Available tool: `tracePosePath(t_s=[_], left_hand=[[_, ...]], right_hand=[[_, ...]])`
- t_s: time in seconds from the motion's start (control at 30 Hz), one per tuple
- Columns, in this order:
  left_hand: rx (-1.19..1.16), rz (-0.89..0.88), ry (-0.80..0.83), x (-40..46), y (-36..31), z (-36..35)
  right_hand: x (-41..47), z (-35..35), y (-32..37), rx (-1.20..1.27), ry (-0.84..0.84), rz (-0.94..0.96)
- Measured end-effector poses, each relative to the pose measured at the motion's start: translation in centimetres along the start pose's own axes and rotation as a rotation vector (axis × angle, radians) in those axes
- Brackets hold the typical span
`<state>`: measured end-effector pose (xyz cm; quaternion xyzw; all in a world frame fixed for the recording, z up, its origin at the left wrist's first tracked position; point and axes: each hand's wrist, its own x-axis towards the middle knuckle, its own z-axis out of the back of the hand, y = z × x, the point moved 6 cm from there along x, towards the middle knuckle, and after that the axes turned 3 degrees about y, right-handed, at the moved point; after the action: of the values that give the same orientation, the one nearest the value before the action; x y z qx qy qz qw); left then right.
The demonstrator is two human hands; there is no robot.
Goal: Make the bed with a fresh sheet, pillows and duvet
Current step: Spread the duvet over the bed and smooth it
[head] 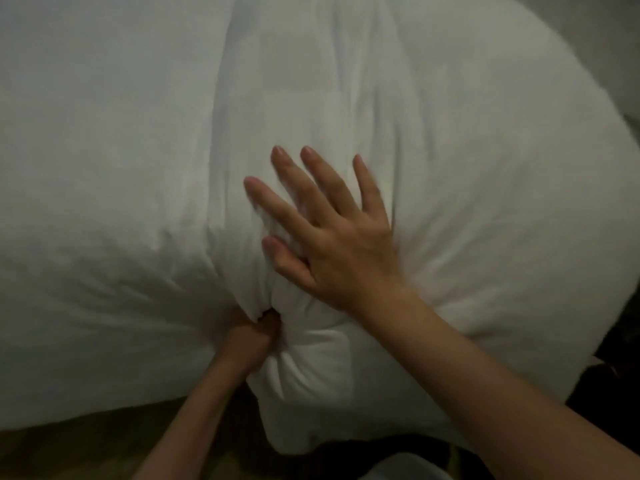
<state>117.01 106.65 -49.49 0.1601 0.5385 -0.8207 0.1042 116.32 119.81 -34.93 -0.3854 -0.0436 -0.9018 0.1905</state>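
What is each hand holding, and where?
Left hand grips a bunched fold at the near edge of the puffy white pillow; right hand holds nothing, spread flat on it.

Probably a dim bedroom: white bedding [138, 168] over a bed, wooden floor [86, 448] below.

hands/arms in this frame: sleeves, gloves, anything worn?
Both hands bare: no gloves. Right hand shows no rings, and its wrist has no watch or band. Both forearms are uncovered as far as the frame shows, no sleeve edge in view. Left hand is mostly hidden by white bedding, so rings there can't be checked.
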Motion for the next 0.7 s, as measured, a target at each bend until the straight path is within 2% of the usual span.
tracePosePath(t_s=[0.1,0.23,0.33,0.57,0.63,0.7], left_hand=[[0.063,0.094,0.063,0.9,1.9,0.1],[-0.028,-0.223,0.055,0.8,-0.6,0.3],[-0.027,-0.153,0.068,-0.1,-0.1,0.3],[-0.076,-0.121,0.094,-0.5,1.7,0.7],[-0.15,-0.107,0.095,-1.7,2.0,0.7],[-0.224,-0.117,0.11,-2.9,2.4,0.5]], right_hand=[[-0.2,-0.2,0.3,-0.033,-0.046,-0.016],[0.0,-0.5,0.1,-0.091,0.016,-0.042],[0.2,-0.7,0.2,-0.076,0.093,-0.059],[0.2,-0.3,0.3,-0.093,0.25,-0.136],[0.0,0.6,0.5,-0.066,0.253,-0.147],[-2.3,2.4,0.6,-0.046,0.168,-0.109]])
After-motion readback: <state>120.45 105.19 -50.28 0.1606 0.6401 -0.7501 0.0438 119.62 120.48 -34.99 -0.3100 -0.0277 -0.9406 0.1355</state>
